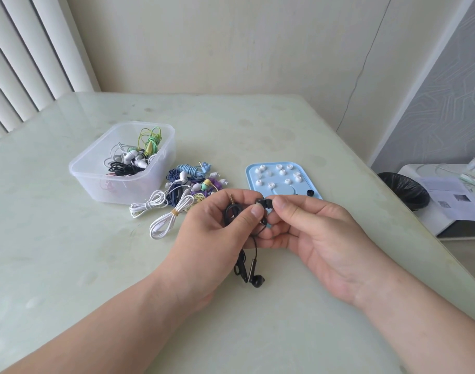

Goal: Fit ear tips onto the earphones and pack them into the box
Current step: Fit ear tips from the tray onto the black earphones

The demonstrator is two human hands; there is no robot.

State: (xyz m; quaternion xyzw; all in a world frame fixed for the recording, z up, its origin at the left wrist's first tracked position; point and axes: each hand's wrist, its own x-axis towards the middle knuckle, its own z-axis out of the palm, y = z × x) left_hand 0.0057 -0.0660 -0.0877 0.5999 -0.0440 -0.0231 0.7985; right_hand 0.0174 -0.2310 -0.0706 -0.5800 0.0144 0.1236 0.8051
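Pinching one glossy black earbud (263, 204) — both hands (220, 233) (311, 233).

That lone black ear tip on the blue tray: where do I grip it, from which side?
Likely best: pinch the black ear tip across its round sides, from above: it lies alone on the blue tray, apart from the white tips.
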